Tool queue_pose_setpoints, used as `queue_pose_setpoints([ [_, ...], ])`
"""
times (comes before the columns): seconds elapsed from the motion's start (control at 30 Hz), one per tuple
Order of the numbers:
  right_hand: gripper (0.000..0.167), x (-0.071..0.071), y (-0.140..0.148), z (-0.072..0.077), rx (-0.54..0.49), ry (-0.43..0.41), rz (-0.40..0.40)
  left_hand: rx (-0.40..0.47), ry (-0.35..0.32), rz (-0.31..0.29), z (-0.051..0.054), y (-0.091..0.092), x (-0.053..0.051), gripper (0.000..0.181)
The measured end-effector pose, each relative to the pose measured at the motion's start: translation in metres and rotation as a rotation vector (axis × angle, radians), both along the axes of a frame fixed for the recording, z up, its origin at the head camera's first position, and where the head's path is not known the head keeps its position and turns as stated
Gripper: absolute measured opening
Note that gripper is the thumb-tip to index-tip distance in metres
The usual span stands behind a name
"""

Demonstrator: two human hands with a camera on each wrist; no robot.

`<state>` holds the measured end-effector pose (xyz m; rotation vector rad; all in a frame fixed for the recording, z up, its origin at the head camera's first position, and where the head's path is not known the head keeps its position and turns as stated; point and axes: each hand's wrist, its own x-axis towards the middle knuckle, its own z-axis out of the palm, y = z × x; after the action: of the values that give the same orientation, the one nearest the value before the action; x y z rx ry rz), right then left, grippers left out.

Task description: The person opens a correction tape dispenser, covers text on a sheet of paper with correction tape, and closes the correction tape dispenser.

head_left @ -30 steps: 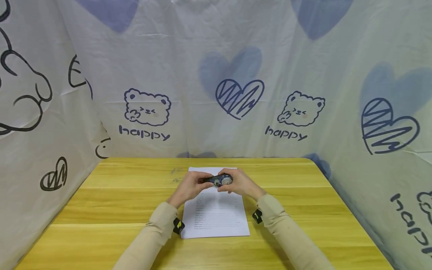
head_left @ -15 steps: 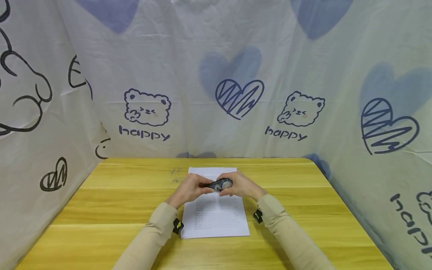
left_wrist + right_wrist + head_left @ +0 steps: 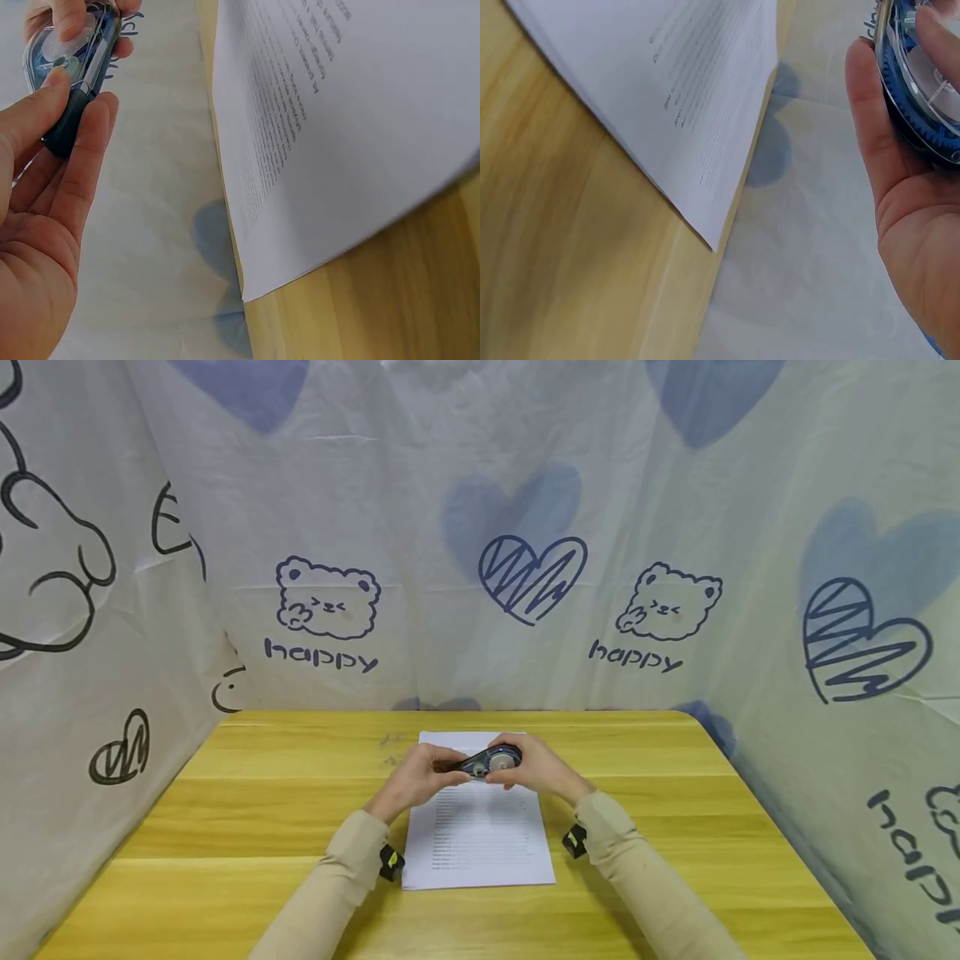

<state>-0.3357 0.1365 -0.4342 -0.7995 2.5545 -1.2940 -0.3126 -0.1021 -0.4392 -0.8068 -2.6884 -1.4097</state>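
Note:
A correction tape (image 3: pixel 501 762) with a clear case and blue gears is held level between my two hands, above the printed paper (image 3: pixel 487 839). My left hand (image 3: pixel 418 778) pinches its narrow dark end between thumb and fingers. Around the wide rounded end, my right hand (image 3: pixel 543 768) grips with thumb and fingers. The left wrist view shows the dark tip (image 3: pixel 67 124) of the correction tape between the left thumb and fingers. In the right wrist view, the blue gear wheel (image 3: pixel 919 116) shows through the case, and part of the body runs out of frame.
The paper, which looks like a thin stack, lies on a yellow wood-grain table (image 3: pixel 285 827). A pale curtain (image 3: pixel 435 635) with bear and heart drawings hangs behind the table's far edge and along both sides.
Both hands dipped slightly toward the table with the correction tape, then rose again. It now sits a little further right, and its narrow end still lies in the left fingers.

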Motion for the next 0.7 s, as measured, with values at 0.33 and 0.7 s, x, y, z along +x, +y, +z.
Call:
queue_pose_setpoints([
  [0.33, 0.039, 0.0044, -0.0024, 0.0029, -0.073, -0.051, 0.049, 0.047, -0.026, -0.040, -0.0019, -0.0052, -0.0022, 0.033],
  [0.7, 0.039, 0.0026, -0.0037, -0.0022, -0.114, -0.069, 0.048, 0.076, -0.027, -0.017, -0.0013, -0.0066, -0.0001, 0.030],
])
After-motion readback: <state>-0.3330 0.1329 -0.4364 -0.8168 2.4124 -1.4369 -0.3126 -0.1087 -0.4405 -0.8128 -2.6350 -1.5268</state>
